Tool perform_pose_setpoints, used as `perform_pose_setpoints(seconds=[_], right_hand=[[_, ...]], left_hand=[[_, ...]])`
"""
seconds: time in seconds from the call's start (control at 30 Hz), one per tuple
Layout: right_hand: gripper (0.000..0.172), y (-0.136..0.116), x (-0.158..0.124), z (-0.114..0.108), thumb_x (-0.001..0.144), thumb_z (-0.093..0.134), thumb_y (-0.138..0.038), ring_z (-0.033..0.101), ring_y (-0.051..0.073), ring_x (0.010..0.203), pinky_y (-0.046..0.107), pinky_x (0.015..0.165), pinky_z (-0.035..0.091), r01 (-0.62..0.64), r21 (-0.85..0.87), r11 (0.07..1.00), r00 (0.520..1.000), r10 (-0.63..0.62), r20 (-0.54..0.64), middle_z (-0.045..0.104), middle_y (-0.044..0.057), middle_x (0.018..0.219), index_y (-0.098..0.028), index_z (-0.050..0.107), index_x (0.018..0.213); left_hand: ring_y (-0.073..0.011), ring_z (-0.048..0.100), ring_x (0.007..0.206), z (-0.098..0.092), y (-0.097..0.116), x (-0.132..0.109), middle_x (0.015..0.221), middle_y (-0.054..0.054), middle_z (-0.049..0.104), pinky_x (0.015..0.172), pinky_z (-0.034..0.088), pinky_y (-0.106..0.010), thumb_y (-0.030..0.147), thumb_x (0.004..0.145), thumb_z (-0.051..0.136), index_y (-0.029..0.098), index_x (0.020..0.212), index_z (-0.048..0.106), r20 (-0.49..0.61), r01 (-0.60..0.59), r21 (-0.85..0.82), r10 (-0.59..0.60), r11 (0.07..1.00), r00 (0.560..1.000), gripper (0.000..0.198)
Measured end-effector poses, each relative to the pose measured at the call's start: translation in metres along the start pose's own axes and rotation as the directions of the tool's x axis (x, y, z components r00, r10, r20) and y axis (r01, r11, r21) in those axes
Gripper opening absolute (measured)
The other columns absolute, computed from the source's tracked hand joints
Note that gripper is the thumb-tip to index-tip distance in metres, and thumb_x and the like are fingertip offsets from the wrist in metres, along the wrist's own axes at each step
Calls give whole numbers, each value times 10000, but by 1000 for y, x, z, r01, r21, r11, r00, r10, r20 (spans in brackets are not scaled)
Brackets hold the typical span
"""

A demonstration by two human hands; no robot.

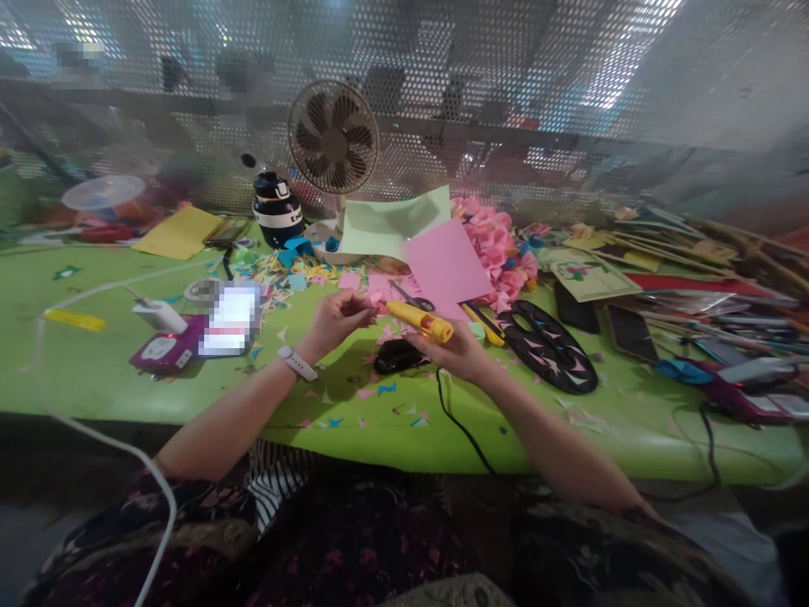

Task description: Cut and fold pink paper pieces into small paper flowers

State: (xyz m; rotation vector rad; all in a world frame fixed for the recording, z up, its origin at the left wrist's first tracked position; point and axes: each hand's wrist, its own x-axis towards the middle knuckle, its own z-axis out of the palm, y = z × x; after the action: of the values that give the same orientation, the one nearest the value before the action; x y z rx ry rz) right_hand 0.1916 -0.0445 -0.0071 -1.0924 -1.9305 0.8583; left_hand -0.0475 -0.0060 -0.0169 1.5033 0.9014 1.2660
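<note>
The right hand (pixel 456 352) has its grip closed round the rear of a yellow glue gun (pixel 420 320), and the left hand (pixel 334 322) pinches a small pink piece (pixel 377 298) between fingertips and thumb. Both are held just above the green table (pixel 94 371), near its front edge and in front of the person. The gun's long axis runs from lower right to upper left, rising slightly from the right palm towards the left fingertips. Its narrow tip sits just beside the pink piece, perhaps touching it; the picture is too small to tell. So the piece lies up and to the left of the right grip, in line with the gun, and the left hand is by far the nearer to it. The piece looks like a small folded or rolled bit of pale pink paper, mostly hidden by the fingers. A black cord (pixel 458 426) drops from under the right hand over the table edge. Scissors (pixel 410 297) and a pink sheet (pixel 446 265) lie just beyond the hands, among scattered paper scraps. A dark rounded object (pixel 397 356) lies under them.
</note>
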Motion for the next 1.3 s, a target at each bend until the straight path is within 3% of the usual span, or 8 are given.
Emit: perform_pose_setpoints(seconds=[0.2,0.47,0.6,0.73,0.9,1.03,1.13,1.3], right_hand=[[352,-16,2,-28,756,744,-511,635,191,739,340,655,558,26,120,992,958,10,-285,653,45,829,-215,666,929],[429,14,-47,-119,719,697,-622,604,222,643,393,625,518,-284,-160,945,708,94,-700,654,70,753,-215,602,814],[422,47,-77,-137,701,692,-613,643,292,800,410,736,497,-481,-587,651,824,108,-556,684,121,829,-209,601,779],[575,65,-91,-137,657,712,-621,657,311,904,390,732,489,-521,-671,528,852,279,-443,695,159,1067,-172,651,1011],[742,67,-103,-149,656,756,-571,666,307,928,409,781,495,-521,-666,534,853,357,-381,691,158,1135,-158,610,1256],[549,43,-99,-150,688,775,-507,642,376,971,453,806,472,-392,-785,480,918,259,-300,711,191,1046,-148,704,1098],[331,12,-69,-126,843,640,-442,651,325,956,425,818,470,-280,-756,592,959,129,-253,714,157,1067,-190,718,1042],[223,-20,22,-56,921,549,-336,645,232,844,361,758,456,28,-620,784,997,26,78,738,87,967,-212,734,917]], left_hand=[[-119,675,580,-4,0,3,645,-36,702,601,583,-241,395,676,831,157,720,622,-19,18,39,-18,999,1000,320],[-149,693,578,-6,-1,5,641,-44,707,589,598,-259,459,612,875,154,711,624,-62,58,8,-58,998,996,407],[-153,706,591,-5,-2,5,660,-49,713,604,607,-257,425,608,880,142,732,640,-86,83,-2,-83,997,993,391],[-150,702,579,-4,-1,5,649,-45,710,595,607,-255,374,638,867,144,726,641,-92,86,6,-85,996,992,334],[-165,723,622,-11,6,9,669,-37,706,652,629,-278,351,649,863,143,741,628,-164,59,19,-55,998,985,327],[-157,724,632,-21,11,14,693,-29,711,672,634,-283,322,700,829,149,771,625,-240,40,-10,-41,999,970,276],[-145,725,653,-26,12,19,714,-32,712,685,624,-267,281,745,795,161,774,617,-295,32,-36,-41,999,954,217],[-137,717,644,-31,8,23,718,-39,716,649,611,-258,216,768,761,163,753,612,-326,36,-42,-48,998,944,158]])
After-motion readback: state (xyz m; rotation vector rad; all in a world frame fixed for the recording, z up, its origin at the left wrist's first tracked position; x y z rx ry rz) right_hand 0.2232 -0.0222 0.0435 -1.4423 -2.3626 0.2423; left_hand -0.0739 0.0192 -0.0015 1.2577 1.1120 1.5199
